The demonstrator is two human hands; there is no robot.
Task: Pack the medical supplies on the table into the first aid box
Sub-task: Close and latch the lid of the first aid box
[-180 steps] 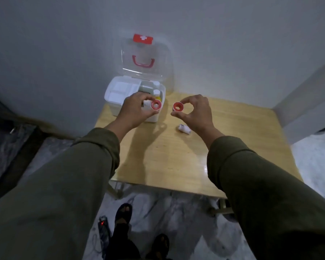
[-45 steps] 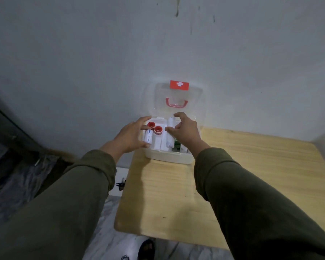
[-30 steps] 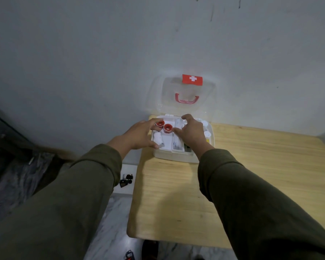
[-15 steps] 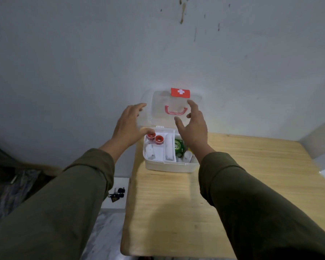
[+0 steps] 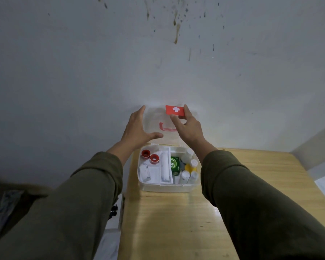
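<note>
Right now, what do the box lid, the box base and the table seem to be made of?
The lid looks like clear, glossy plastic: the wall and a red handle show through it. The base seems translucent white plastic, smooth; contents show only dimly through its front wall. The table looks like light wood with a satin finish: grain lines and a soft sheen, though it could be veneer or laminate.

Dim, flat light; soft glare on table (image 5: 176, 212); wide-angle bending at edges; slight softness.

One head-worn wide-angle view looks forward and down along both sleeves, close over the table (image 5: 176, 222) against the wall (image 5: 101, 72).
</note>
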